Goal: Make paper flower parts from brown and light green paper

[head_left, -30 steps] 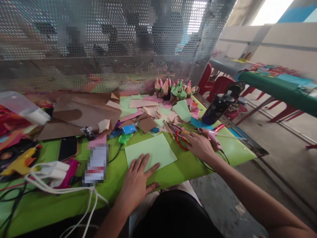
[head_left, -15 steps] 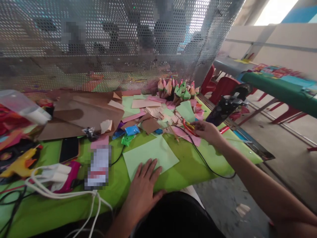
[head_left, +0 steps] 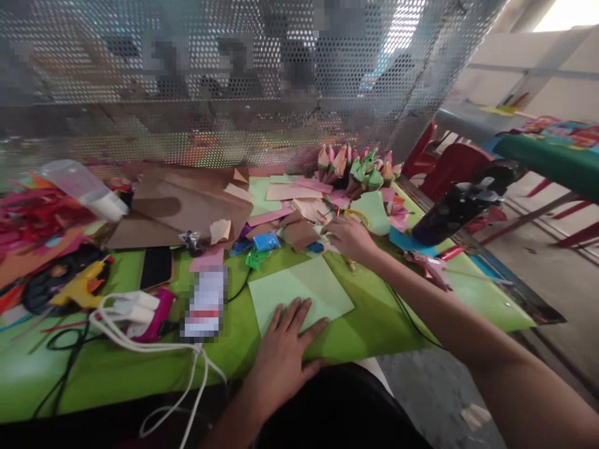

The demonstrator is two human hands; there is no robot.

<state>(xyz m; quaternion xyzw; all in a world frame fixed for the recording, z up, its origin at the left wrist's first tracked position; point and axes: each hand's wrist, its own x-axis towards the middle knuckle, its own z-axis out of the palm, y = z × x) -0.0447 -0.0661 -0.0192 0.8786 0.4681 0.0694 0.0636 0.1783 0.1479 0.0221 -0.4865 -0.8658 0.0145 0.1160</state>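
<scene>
My left hand (head_left: 290, 343) lies with its fingers spread on a light green paper sheet (head_left: 299, 293), pressing its near edge to the table. Out among the paper scraps (head_left: 306, 212), my right hand (head_left: 349, 238) has its fingers bent down and drawn together; what is in them, if anything, is hidden. Just behind that hand shows the yellow handle loop of what look like scissors (head_left: 358, 217), with a bit of red beside it. A brown paper piece (head_left: 301, 234) lies left of the right fingertips.
Paper cones (head_left: 362, 168) stand at the back. A dark bottle (head_left: 452, 215) and a pink glue gun (head_left: 430, 267) lie right. Leftward are a yellow glue gun (head_left: 82, 287), phone (head_left: 156, 268), white cables (head_left: 126, 337) and brown paper (head_left: 182, 199). A perforated metal panel (head_left: 196, 118) rises behind.
My right hand has moved left, off the red and yellow handles, to the scraps. Those handles now lie farther back. My left thumb and fingers have spread slightly on the green sheet. The view has shifted left.
</scene>
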